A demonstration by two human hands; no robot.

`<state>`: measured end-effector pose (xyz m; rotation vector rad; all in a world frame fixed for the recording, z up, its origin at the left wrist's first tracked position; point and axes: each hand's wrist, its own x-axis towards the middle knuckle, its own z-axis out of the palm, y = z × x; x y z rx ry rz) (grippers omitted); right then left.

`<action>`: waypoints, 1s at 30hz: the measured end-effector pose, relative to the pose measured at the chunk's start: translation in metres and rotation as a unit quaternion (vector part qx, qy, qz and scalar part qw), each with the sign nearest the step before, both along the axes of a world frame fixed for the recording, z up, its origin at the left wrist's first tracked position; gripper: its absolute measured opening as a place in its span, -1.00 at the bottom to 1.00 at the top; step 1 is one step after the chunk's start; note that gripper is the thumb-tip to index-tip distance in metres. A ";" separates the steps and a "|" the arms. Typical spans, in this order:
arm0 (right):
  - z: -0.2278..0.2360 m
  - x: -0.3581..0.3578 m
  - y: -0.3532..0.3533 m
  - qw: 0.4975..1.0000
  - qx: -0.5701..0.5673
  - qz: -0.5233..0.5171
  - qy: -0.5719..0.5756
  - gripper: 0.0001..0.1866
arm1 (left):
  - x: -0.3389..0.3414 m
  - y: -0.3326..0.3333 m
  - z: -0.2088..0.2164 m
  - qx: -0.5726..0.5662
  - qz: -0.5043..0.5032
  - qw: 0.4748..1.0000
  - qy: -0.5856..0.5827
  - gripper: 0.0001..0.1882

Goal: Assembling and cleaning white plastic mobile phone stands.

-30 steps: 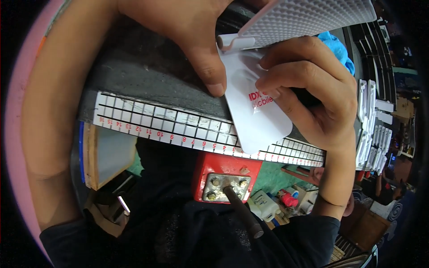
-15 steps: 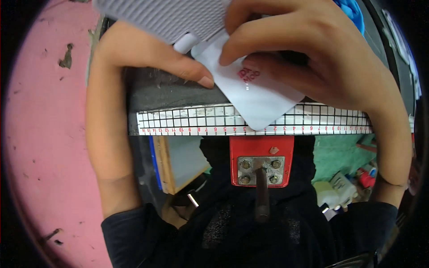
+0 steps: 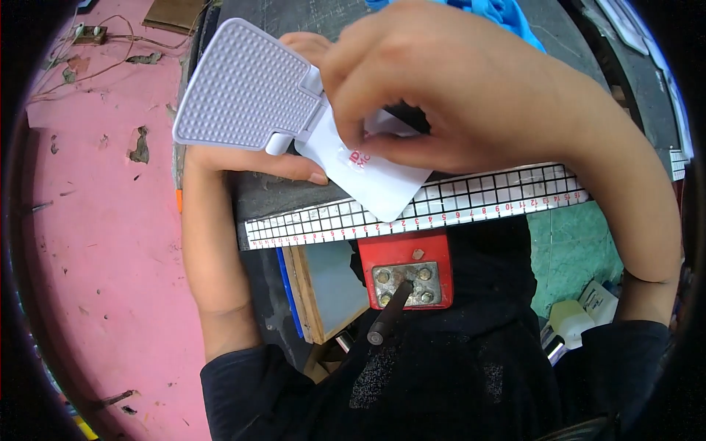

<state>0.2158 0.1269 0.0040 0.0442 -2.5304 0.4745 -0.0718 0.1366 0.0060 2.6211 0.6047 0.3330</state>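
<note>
Flaking pink paint (image 3: pixel 95 220) is seen down the left side, green floor (image 3: pixel 570 242) at the lower right, and between them the dark surface (image 3: pixel 268 192) is edged at the front by a ruler strip (image 3: pixel 485 197). And there, at that edge, the white stand (image 3: pixel 246 88) is being handled! Its dimpled flap is raised to the left; its smooth panel is tilted corner-first, the near corner reaching over the ruler strip, close to the front edge. Dark surface is left showing between the left thumb and the strip, while the right side is crossed by the right forearm.

The left hand (image 3: pixel 246 159) is half hidden by the flap: its thumb is stretched to the panel's edge, but how its fingers are closed cannot be told. The right hand (image 3: pixel 448 88) is arched over the panel, forefinger and thumb drawn close together at the red print (image 3: pixel 359 159); whether anything is pinched cannot be made out.

Now the count: one stand, two hands, one ruler strip, one blue cloth (image 3: pixel 500 16) at the far edge. Below, one red block (image 3: pixel 368 257) is seen, one metal plate (image 3: pixel 405 288) with four bolts at its corners, and one rod (image 3: pixel 390 316) jutting out.
</note>
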 end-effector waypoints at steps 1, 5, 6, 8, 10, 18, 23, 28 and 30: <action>0.001 -0.002 -0.001 0.999 -0.014 0.033 -0.004 -0.86 | 0.001 0.001 -0.001 0.005 -0.008 1.000 -0.009 -0.02; -0.015 -0.010 -0.016 0.992 0.031 -0.117 0.026 -0.90 | 0.003 0.001 -0.001 0.034 -0.027 0.998 -0.035 -0.04; -0.019 -0.009 -0.017 0.993 0.033 -0.113 0.021 -0.88 | 0.003 0.001 -0.002 0.010 -0.022 0.999 -0.041 -0.04; -0.022 -0.005 -0.017 0.994 0.038 -0.107 0.001 -0.87 | 0.005 -0.001 -0.004 -0.010 -0.013 0.998 -0.056 -0.05; -0.020 -0.003 -0.016 0.993 0.052 -0.101 -0.033 -0.83 | 0.006 -0.003 -0.006 -0.041 -0.016 0.996 -0.080 -0.08; 0.032 0.004 -0.019 0.976 0.108 -0.183 -0.039 -0.64 | 0.000 -0.001 -0.012 -0.025 -0.003 0.994 -0.107 -0.14; 0.029 0.017 -0.013 0.906 0.155 -0.380 -0.106 -0.69 | -0.002 -0.004 -0.014 -0.062 0.011 0.991 -0.121 -0.08; 0.004 0.004 -0.004 0.911 0.090 -0.373 -0.149 -0.69 | -0.004 -0.008 -0.017 -0.086 0.045 0.991 -0.090 -0.06; 0.006 0.002 -0.003 0.911 -0.057 -0.393 -0.110 -0.67 | -0.004 -0.008 -0.019 -0.088 0.047 0.990 -0.104 -0.07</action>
